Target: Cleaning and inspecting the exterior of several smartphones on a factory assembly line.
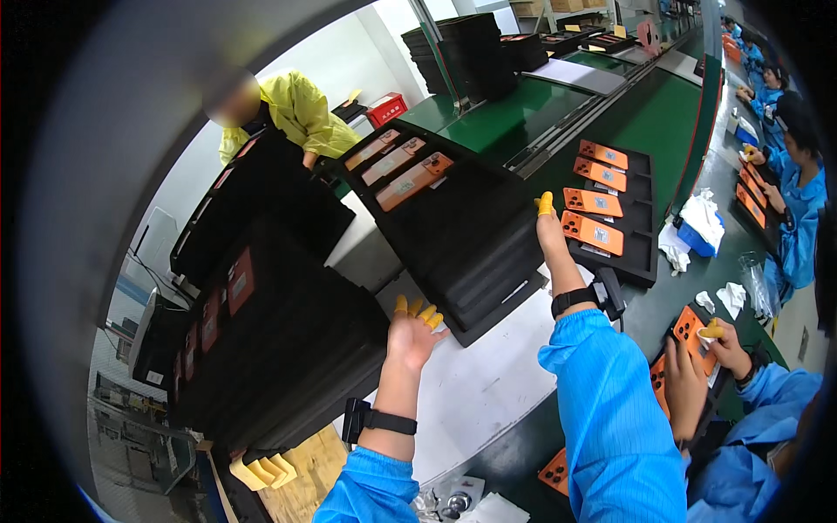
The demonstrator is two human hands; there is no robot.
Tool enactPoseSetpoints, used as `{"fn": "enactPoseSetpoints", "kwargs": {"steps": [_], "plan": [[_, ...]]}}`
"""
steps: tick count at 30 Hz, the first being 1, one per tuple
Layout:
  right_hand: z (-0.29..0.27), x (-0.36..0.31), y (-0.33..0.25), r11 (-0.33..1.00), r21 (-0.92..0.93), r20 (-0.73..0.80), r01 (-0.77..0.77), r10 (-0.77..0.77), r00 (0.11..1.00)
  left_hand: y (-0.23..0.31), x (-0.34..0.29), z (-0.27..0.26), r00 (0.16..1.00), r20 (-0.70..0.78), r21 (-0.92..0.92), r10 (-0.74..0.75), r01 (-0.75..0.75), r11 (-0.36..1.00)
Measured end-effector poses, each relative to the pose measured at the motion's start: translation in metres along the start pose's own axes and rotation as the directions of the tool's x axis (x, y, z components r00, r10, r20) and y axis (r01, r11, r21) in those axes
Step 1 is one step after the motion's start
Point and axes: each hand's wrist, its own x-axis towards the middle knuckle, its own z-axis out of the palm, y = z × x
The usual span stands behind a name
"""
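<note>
My left hand (413,337) is open beside the near left side of a stack of black trays (462,228), palm up, yellow finger cots on its spread fingertips. My right hand (550,228) is at the stack's right corner, seen edge-on, with a yellow-tipped finger stretched out; whether it touches the trays is hard to tell. Orange phones (417,181) lie in a row along the top tray's far left end. Right of my right hand, a black tray (643,228) holds several orange phones (595,203) on the green conveyor.
Taller black tray stacks (288,340) stand at left, with a person in yellow (301,109) behind. A white board (475,397) lies below my hands. At right, a co-worker's hands (689,383) wipe an orange phone (689,324). A blue tissue box (697,231) sits nearby.
</note>
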Motion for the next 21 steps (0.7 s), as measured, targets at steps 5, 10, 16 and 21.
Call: {"fn": "enactPoseSetpoints", "kwargs": {"steps": [5, 10, 16, 21], "plan": [[-0.011, -0.045, -0.041, 0.989, 0.149, 0.169, 0.022, -0.047, 0.985, 0.017, 0.022, 0.017, 0.996, 0.076, 0.146, 0.035, -0.046, 0.988], [-0.003, -0.05, -0.022, 0.995, 0.007, 0.135, 0.099, -0.099, 0.986, 0.022, 0.019, 0.02, 0.987, 0.142, 0.183, 0.072, -0.098, 0.978], [-0.041, -0.138, -0.036, 0.992, 0.019, 0.067, 0.126, -0.127, 0.99, 0.017, -0.04, -0.011, 0.996, 0.076, 0.291, 0.046, -0.066, 0.955], [-0.088, -0.236, -0.016, 0.979, 0.197, 0.134, -0.061, 0.035, 0.99, -0.011, -0.102, -0.067, 1.0, -0.008, 0.291, -0.006, 0.008, 0.957]]}}
